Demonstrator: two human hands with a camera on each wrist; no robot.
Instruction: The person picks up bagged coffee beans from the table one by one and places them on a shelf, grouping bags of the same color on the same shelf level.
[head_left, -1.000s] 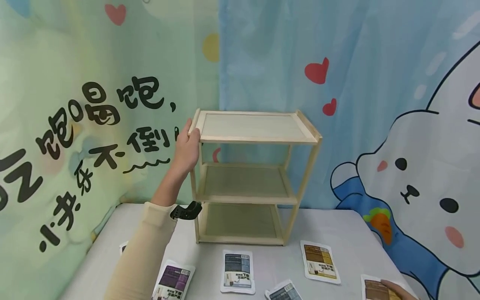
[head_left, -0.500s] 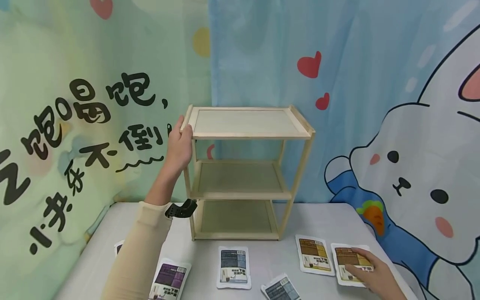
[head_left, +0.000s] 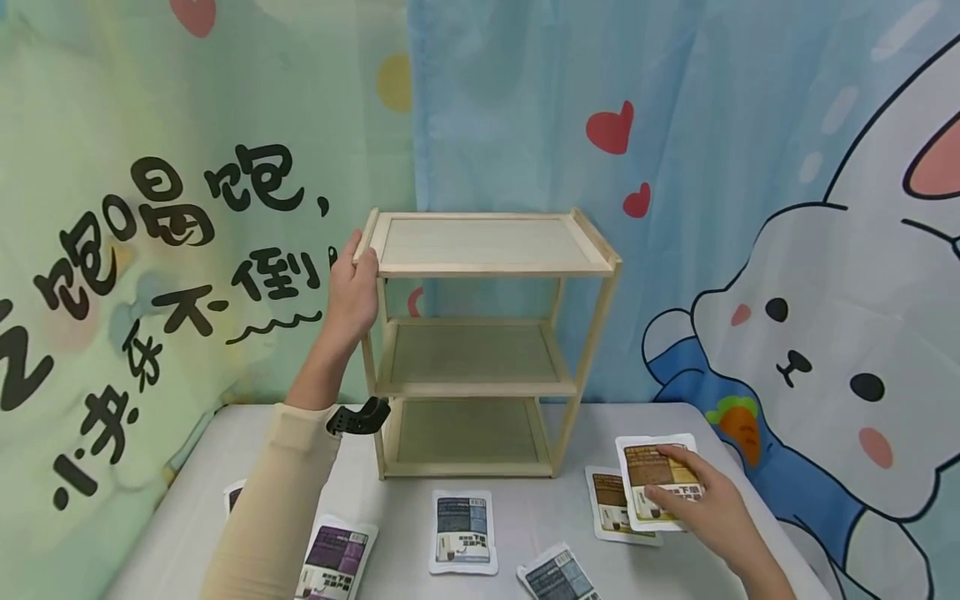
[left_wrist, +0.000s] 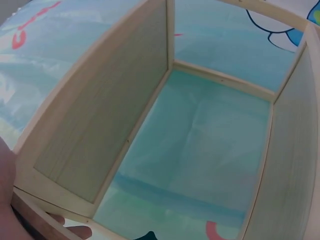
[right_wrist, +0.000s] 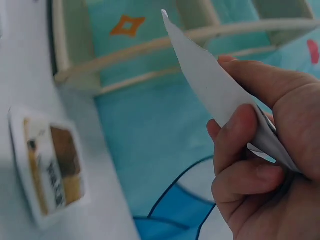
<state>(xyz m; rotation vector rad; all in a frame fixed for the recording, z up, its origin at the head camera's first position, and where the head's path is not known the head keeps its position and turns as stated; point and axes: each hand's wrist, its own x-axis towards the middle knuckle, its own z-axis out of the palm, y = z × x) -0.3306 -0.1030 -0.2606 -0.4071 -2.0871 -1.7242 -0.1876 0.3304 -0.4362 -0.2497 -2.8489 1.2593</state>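
My left hand point(head_left: 354, 287) grips the left side of the top tier of a pale wooden three-tier shelf point(head_left: 476, 389). In the left wrist view, fingertips point(left_wrist: 80, 231) show past the shelf's wooden edge. Raised at the right, my right hand point(head_left: 708, 508) pinches a flat white pouch with a brown-and-yellow label point(head_left: 656, 467). The right wrist view shows the pouch's plain white back point(right_wrist: 210, 82) between thumb and fingers. A similar brown-labelled pouch point(head_left: 609, 500) lies on the table, partly covered by the held one in the head view.
Before the shelf, a blue-grey pouch point(head_left: 462, 533) and a tilted one point(head_left: 558, 575) lie on the white table point(head_left: 405, 533). A purple-labelled pouch point(head_left: 333, 560) sits near the left sleeve, another pouch point(head_left: 234, 493) partly behind it. Printed curtains point(head_left: 510, 100) hang behind.
My right hand has come in from the lower right, taken hold of the brown-labelled pouch and lifted it up and to the left. The left hand keeps its grip on the shelf.
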